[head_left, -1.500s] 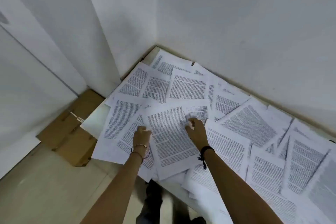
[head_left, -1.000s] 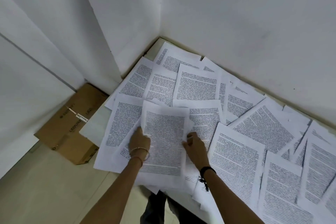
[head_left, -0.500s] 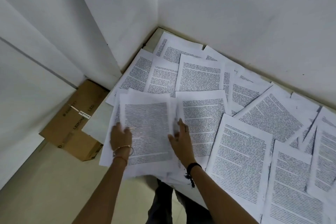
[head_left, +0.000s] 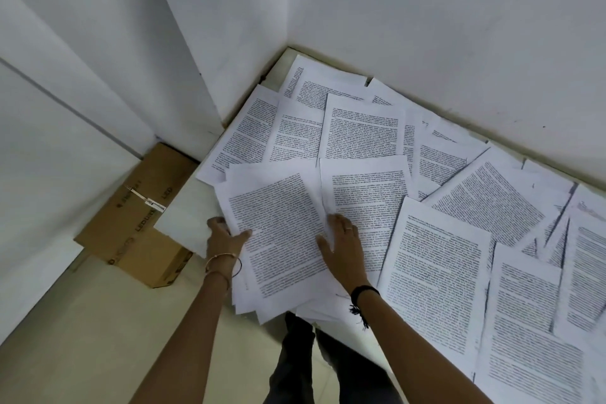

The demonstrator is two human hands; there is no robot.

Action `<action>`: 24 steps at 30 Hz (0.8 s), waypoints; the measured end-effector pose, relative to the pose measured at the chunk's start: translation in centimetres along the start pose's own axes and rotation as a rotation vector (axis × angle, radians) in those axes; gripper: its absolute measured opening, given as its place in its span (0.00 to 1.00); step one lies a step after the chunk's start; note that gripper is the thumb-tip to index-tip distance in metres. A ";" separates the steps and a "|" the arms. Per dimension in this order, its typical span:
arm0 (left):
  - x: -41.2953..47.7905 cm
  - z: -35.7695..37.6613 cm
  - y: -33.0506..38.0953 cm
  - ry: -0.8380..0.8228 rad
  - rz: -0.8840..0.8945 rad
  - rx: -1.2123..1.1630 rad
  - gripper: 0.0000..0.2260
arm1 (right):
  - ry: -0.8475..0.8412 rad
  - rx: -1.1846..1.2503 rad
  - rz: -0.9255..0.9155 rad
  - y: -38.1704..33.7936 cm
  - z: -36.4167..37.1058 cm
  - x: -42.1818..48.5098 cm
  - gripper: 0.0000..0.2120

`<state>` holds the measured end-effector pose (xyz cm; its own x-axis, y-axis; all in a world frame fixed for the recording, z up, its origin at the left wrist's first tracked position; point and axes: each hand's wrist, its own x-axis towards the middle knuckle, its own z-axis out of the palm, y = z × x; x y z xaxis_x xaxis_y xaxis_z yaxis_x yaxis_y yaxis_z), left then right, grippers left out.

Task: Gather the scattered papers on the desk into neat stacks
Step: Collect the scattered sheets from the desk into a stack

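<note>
A loose stack of white printed sheets (head_left: pixel 278 239) lies at the near left corner of the pale white desk (head_left: pixel 182 223), its lower edge overhanging the desk front. The left hand (head_left: pixel 224 238) grips the stack's left edge, thumb on the top page, fingers curled round the side. The right hand (head_left: pixel 341 248) lies flat with straight fingers pressing on the stack's right edge; it clasps nothing. Scattered white printed sheets (head_left: pixel 436 269) cover the desk to the right and back to the white walls (head_left: pixel 426 26), overlapping at varied angles. A brown cardboard box (head_left: pixel 131 233) sits on the floor beside the desk's left end. Thin bangles (head_left: pixel 223 261) circle the left wrist.
</note>
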<state>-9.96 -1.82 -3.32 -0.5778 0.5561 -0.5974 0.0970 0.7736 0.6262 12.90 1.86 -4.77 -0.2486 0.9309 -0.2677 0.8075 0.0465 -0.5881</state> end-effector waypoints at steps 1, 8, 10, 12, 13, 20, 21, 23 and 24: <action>-0.3 0.5 0.1 -0.029 0.018 0.024 0.29 | -0.014 0.044 -0.005 0.0 -0.1 -0.2 0.28; -1.8 1.8 0.7 0.142 0.092 0.052 0.26 | -0.128 0.250 0.132 0.7 -1.3 -0.8 0.23; -2.3 2.1 0.7 0.153 0.101 0.019 0.22 | -0.192 0.240 0.126 0.9 -1.5 -1.0 0.21; -3.1 2.4 0.7 0.214 0.114 0.099 0.17 | -0.243 0.268 0.111 0.7 -1.5 -1.0 0.22; -3.4 2.5 0.7 0.276 0.129 0.142 0.15 | -0.264 0.290 0.111 0.5 -1.3 -0.9 0.23; -3.9 1.3 2.6 0.237 0.306 0.084 0.18 | -0.255 0.345 0.078 -1.6 -1.3 0.0 0.23; -3.6 0.9 3.2 0.252 0.314 0.067 0.20 | -0.214 0.371 0.098 -1.6 -1.3 0.3 0.20; -3.2 0.1 4.2 0.286 0.319 0.019 0.21 | -0.136 0.443 0.142 -1.7 -1.4 0.9 0.12; -2.9 -0.2 4.7 0.292 0.315 -0.004 0.21 | -0.079 0.450 0.143 -1.4 -1.5 1.2 0.08</action>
<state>-7.96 0.10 1.47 -0.7257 0.6553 -0.2096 0.3029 0.5779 0.7578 12.27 3.44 -3.10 -0.2058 0.8855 -0.4165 0.5290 -0.2574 -0.8086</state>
